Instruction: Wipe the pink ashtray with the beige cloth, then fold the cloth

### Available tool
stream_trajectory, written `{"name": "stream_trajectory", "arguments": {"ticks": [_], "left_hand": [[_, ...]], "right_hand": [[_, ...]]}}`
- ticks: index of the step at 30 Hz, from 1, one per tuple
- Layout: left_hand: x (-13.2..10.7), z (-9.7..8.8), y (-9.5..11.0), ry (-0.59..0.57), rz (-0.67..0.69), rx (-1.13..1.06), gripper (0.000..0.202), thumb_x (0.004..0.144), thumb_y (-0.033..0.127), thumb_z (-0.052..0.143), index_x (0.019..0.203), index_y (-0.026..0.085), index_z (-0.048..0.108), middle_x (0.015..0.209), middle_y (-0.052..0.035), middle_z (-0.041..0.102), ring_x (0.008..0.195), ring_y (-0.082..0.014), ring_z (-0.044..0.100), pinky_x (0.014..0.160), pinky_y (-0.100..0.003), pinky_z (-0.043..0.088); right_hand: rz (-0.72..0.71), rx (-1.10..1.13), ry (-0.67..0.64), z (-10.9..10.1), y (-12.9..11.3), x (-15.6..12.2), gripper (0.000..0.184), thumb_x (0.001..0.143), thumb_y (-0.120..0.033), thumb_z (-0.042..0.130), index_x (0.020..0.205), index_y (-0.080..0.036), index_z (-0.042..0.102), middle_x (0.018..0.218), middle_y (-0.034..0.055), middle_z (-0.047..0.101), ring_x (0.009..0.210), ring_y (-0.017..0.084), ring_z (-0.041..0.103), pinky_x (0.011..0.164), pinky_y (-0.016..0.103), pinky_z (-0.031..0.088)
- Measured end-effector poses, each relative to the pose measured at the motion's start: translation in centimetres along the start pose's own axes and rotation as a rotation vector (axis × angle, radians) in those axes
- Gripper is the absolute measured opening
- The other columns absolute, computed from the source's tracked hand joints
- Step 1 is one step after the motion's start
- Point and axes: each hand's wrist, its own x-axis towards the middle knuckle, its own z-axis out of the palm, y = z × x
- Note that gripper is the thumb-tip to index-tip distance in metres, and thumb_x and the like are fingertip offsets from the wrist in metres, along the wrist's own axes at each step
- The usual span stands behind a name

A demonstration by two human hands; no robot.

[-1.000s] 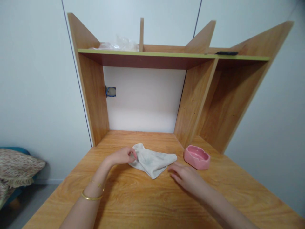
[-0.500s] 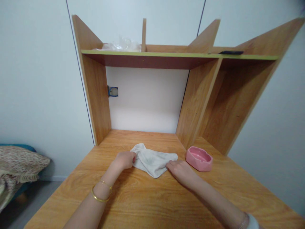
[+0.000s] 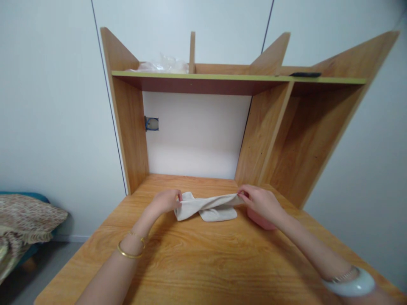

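A pale grey cloth [image 3: 219, 213] stretches between my two hands above the wooden desk [image 3: 190, 262]. My left hand [image 3: 165, 201] pinches its left end, fingers closed. With the thumb and fingertips, my right hand [image 3: 261, 202] grips a raised corner on the other side. The lower part of the cloth lies folded on the desktop. Behind and below my right hand sits a pink ashtray [image 3: 262, 221], mostly covered by that hand and wrist.
A wooden shelf unit [image 3: 203, 77] rises from the back of the desk, with a clear plastic bag [image 3: 162, 65] and a dark flat object [image 3: 305, 74] on top. An open wall box with wires [image 3: 152, 123] shows inside. A patterned blanket [image 3: 25, 216] lies at the far left.
My right hand has lifted a cloth corner and moved up and to the right, in front of the ashtray. My left hand has risen slightly. The cloth is now pulled taut and folded.
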Motion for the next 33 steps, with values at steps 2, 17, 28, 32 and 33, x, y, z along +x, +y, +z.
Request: {"name": "stream_trajectory", "arguments": {"ticks": [2,17,28,32,33], "left_hand": [[0.6,-0.8,0.1,0.095,-0.044,-0.036,0.015,0.068,0.023,0.052,0.079,0.023,0.062,0.069,-0.0018,0.064,0.063,-0.0164,0.058,0.055,-0.023,0.038],[5.1,-7.5,-0.2,0.564,-0.073,-0.578,0.017,0.077,0.025,0.050,0.091,0.016,0.054,0.082,-0.0038,0.068,0.043,-0.0074,0.058,0.042,-0.015,0.037],[3.2,-8.1,0.3,0.703,-0.046,-0.442,0.019,0.079,0.032,0.049,0.093,0.022,0.054,0.097,0.0017,0.067,0.059,-0.0114,0.064,0.064,-0.024,0.047],[1.2,-7.5,0.6,0.576,-0.147,-0.222,0.016,0.078,0.032,0.049,0.092,0.026,0.055,0.093,0.0051,0.068,0.056,-0.0112,0.063,0.063,-0.024,0.043],[0.7,-7.4,0.6,0.533,-0.167,-0.163,0.016,0.078,0.033,0.048,0.091,0.026,0.055,0.091,0.0048,0.069,0.056,-0.0115,0.063,0.063,-0.024,0.043]], "right_hand": [[0.054,-0.025,0.023,-0.7,0.0,1.3,0.021,0.083,-0.029,0.042,0.085,-0.024,0.062,0.084,0.0008,0.068,0.076,0.016,0.061,0.058,0.023,0.037],[0.219,0.061,0.315,-4.9,-2.3,9.7,0.021,0.082,-0.029,0.045,0.092,-0.022,0.062,0.085,0.0023,0.068,0.071,0.016,0.061,0.064,0.028,0.042],[0.235,0.051,0.399,-5.2,-3.3,7.7,0.020,0.083,-0.032,0.045,0.094,-0.025,0.061,0.089,0.0013,0.068,0.081,0.020,0.061,0.066,0.029,0.041],[0.231,0.046,0.336,-3.8,-3.3,5.3,0.020,0.082,-0.033,0.045,0.092,-0.026,0.062,0.088,0.0000,0.069,0.077,0.019,0.061,0.059,0.025,0.038],[0.231,0.049,0.319,-3.5,-3.3,4.6,0.020,0.082,-0.034,0.045,0.091,-0.026,0.062,0.087,-0.0005,0.069,0.076,0.019,0.062,0.057,0.025,0.037]]}}
